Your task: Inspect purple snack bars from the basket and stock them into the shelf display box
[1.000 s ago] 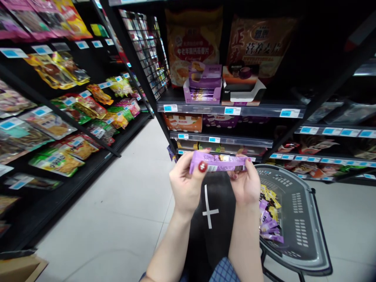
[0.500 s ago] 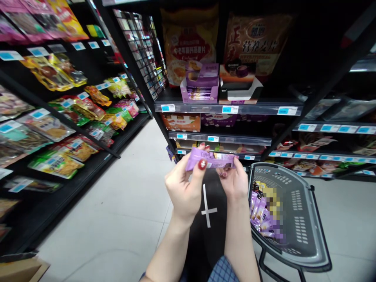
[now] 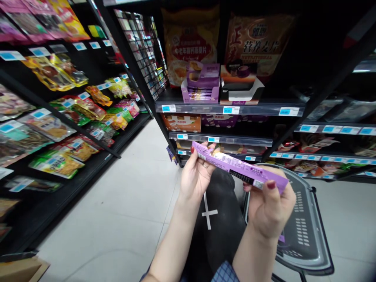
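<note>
Both hands hold a long, flat purple snack packet (image 3: 235, 166), tilted down to the right, with a dark printed strip and small codes along its edge. My left hand (image 3: 195, 172) pinches its upper left end between thumb and fingers. My right hand (image 3: 272, 203) grips the lower right end, thumb on top. Beyond the hands, an open purple display box (image 3: 201, 84) with similar purple packets stands on the shelf. Beside it is a black and white display box (image 3: 241, 88) with an orange-brown back.
A grey shopping basket (image 3: 305, 219) stands at the right, partly hidden behind my right hand. Black shelving with bagged snacks (image 3: 60, 158) runs along the left. Large cereal bags (image 3: 192, 47) stand behind the display boxes. A cardboard box (image 3: 22, 270) sits at the lower left.
The packet has been turned and now slants down to the right, showing more of its length. My right hand has moved right and nearer, covering the packets in the basket.
</note>
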Demonstrator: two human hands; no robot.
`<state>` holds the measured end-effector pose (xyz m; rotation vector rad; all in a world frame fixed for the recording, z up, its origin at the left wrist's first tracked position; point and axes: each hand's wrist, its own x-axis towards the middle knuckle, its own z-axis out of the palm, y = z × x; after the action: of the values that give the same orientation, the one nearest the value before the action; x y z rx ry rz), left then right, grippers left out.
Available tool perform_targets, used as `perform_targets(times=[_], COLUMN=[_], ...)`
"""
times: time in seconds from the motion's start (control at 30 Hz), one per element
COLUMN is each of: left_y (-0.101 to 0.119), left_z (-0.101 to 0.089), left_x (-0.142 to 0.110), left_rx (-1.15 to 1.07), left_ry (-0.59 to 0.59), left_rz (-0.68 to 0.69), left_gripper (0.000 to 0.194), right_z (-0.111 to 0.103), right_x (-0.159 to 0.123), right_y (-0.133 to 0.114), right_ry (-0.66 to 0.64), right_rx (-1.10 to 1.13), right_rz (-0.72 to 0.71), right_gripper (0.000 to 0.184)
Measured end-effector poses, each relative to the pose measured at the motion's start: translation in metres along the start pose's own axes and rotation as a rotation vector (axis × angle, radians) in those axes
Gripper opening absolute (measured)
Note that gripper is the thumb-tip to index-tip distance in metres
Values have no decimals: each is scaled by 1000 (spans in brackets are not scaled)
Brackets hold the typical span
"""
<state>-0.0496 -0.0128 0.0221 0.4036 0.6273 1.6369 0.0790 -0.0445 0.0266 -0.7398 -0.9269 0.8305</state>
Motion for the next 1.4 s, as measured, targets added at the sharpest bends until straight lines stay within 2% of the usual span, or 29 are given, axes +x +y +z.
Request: perform_targets(times=[0.13,0.53,0.9,1.17,1.4], left_y=[-3,-2,-3,0,-1], left_z=[1,-3,-3,0,6], left_x=[3,0,0,-10,-20], left_rx=[-7,37,63,105,257], left_ry=[23,-14,-27,-47,-35], left_rz=[-66,25,58,207,312], left_gripper=[32,29,27,25,29], right_z=[-1,1,1,1,-5], right_x=[1,5,5,10,18], right_y=[1,3,4,8,18], right_ry=[-14,0,10,90,184], right_rx=[11,86,106,129,209], right_rz=[-2,87,104,164,273], right_gripper=[18,21,19,19,15])
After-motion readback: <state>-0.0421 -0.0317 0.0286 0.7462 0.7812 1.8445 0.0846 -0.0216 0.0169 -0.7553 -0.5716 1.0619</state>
